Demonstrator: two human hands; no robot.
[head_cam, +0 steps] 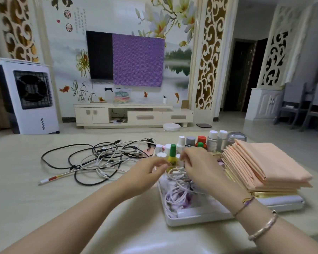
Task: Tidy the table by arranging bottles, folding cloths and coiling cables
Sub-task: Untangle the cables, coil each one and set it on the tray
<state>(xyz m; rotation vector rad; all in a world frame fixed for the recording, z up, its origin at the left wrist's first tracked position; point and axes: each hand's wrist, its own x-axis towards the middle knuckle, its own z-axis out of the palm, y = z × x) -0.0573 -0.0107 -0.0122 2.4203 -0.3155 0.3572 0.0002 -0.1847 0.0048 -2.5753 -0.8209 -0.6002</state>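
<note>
Both hands meet over the far end of a white tray (196, 218). My left hand (145, 173) and my right hand (200, 165) pinch a coiled white cable (178, 174) between them, just above the tray. More coiled pale cables (176, 197) lie inside the tray. A tangle of black and white cables (103, 158) sprawls on the table to the left. Small bottles (202, 142) stand in a cluster behind the hands, a yellow one with a green cap (172, 155) nearest. Folded peach cloths (264, 165) are stacked at the right.
The cloth stack rests on a gold box (275, 193) and a white case (282, 201). A red-and-white striped cable end (51, 178) lies at the left of the tangle. Beyond the table stand a TV cabinet (132, 114) and a white air cooler (26, 96).
</note>
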